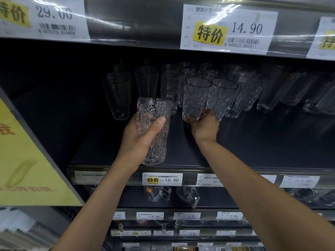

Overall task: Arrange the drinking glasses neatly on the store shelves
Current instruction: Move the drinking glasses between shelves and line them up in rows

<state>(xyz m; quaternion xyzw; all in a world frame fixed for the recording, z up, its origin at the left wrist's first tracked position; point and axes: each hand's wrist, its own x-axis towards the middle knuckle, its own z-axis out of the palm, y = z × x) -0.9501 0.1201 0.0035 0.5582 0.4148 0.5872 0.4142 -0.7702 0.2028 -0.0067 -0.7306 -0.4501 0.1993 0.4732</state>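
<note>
Left grip point(139, 140) on one textured glass point(154, 107), right grip point(204, 125) on one tumbler point(196, 98)

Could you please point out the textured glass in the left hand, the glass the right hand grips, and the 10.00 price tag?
textured glass point(154, 109): head view, upper wall.
gripped glass point(195, 98): head view, middle wall.
10.00 price tag point(162, 179): head view, label centre.

Left hand point(139, 140) gripping textured glass point(153, 131) above dark shelf point(253, 142), right hand point(204, 125) gripping base of black-rimmed glass point(194, 98), glass rows behind
</note>
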